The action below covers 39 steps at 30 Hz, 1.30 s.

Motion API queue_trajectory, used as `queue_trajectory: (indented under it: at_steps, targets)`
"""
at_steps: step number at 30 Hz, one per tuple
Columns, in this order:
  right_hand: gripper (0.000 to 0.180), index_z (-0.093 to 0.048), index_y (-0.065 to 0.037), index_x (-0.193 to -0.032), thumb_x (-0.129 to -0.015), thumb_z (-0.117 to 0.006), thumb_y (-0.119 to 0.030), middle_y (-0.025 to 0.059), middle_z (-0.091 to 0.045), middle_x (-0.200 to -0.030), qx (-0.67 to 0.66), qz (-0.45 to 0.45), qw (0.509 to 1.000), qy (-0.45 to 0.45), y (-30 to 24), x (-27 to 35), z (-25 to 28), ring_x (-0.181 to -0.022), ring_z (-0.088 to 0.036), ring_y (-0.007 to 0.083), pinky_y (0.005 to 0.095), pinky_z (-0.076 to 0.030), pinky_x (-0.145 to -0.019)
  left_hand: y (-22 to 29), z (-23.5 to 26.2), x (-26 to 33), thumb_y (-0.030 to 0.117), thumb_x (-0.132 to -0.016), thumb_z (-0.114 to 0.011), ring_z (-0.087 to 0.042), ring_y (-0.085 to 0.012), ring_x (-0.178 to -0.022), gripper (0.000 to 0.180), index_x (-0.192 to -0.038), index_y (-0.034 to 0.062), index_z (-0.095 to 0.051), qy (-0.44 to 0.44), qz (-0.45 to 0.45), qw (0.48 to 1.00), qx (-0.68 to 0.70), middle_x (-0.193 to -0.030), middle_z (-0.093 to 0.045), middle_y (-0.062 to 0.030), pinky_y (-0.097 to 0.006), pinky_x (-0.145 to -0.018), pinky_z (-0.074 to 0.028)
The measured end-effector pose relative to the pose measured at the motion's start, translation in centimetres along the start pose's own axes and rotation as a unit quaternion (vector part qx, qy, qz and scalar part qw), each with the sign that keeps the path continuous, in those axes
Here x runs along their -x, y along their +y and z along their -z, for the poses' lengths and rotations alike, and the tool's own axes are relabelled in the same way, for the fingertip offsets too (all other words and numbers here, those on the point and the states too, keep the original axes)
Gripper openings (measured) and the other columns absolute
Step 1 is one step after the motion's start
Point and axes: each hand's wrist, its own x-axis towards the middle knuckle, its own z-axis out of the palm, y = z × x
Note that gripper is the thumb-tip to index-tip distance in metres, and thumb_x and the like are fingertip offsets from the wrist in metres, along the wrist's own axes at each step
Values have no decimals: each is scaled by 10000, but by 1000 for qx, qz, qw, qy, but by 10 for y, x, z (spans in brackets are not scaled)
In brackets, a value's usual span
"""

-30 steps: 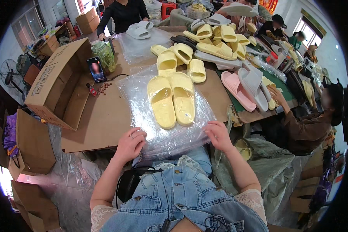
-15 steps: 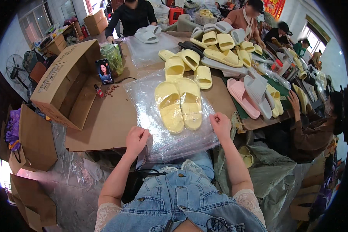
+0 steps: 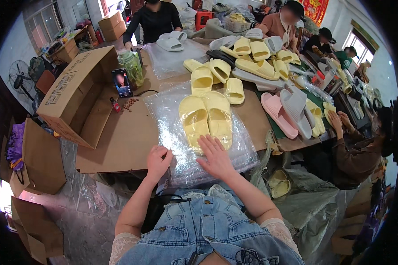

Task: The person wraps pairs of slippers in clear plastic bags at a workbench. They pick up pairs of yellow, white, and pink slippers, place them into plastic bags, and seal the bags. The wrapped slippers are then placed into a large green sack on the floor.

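Yellow slippers (image 3: 195, 126), a matching pair, lie side by side near the middle of the stack of clear plastic bags (image 3: 241, 148), heel ends toward the person; whether they sit inside the top bag I cannot tell. The right hand (image 3: 216, 158) is laid out flat over the near half of the stack, fingers lightly spread, its fingertips at the heel ends of the pair. The left hand (image 3: 158, 161) is at the near left edge of the stack with its fingers curled in; I cannot tell whether it pinches any film. Left of the stack are a small red bottle (image 3: 115, 105), some little reddish-brown pieces (image 3: 130, 104) and an upright phone (image 3: 121, 83), with an open cardboard box (image 3: 66, 95) farther out. Behind the phone, beyond the stack to the left, is a green jug (image 3: 131, 68). A heap of yellow and gray slippers (image 3: 254, 70) rises beyond the stack to the right. Right of the stack lie a pink slipper (image 3: 279, 115) and gray slippers (image 3: 293, 105), and farther right a co-worker's hands (image 3: 337, 123) are at another yellow slipper.
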Motion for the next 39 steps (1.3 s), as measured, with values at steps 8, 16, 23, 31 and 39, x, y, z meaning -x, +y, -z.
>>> queue_trajectory:
  at_steps: [8, 16, 23, 31, 39]
  targets:
    - [703, -449, 5, -1490, -978, -591, -456, 174, -428, -1577, 46, -79, 995, 33, 46, 14, 7, -1469, -380, 367, 506, -272, -1218, 6, 1, 2, 143, -867, -678, -598, -323, -812, 203, -723, 2, -661, -2, -1, 1000, 11, -756, -663, -113, -421, -768, -481]
    - [667, -457, 0, -1485, -991, -580, -432, 166, -423, -1581, 49, -110, 992, 50, 52, 18, 5, -1480, -364, 358, 516, -265, -1218, 12, 6, -4, 210, -861, -737, -604, -304, -858, 179, -868, 42, -676, -21, 99, 994, 44, -942, -687, -104, -429, -814, -478]
    - [667, -458, 0, -1484, -985, -596, -420, 163, -423, -1582, 54, -115, 991, 47, 50, 19, 6, -1479, -366, 358, 513, -267, -1219, 78, -12, -14, 265, -851, -775, -442, -382, -1398, 502, -1292, 93, -610, -18, -203, 978, -40, -1476, -520, -159, -493, -1130, -388]
    - [671, -464, 1, -1476, -973, -612, -417, 168, -429, -1576, 42, -108, 992, 57, 51, 19, 5, -1476, -370, 366, 518, -272, -1214, 54, -46, -7, 453, -927, -665, -267, -431, -1508, 720, -1527, 128, -435, -164, -184, 952, -182, -1630, -319, -190, -535, -1216, -272]
    - [661, -473, 4, -1464, -974, -609, -419, 176, -431, -1571, 41, -101, 992, 65, 52, 19, 4, -1471, -372, 375, 529, -276, -1209, 31, -22, 5, 556, -943, -594, -293, -332, -1522, 777, -1567, 144, -386, -170, -123, 949, -235, -1640, -334, -149, -517, -1225, -252]
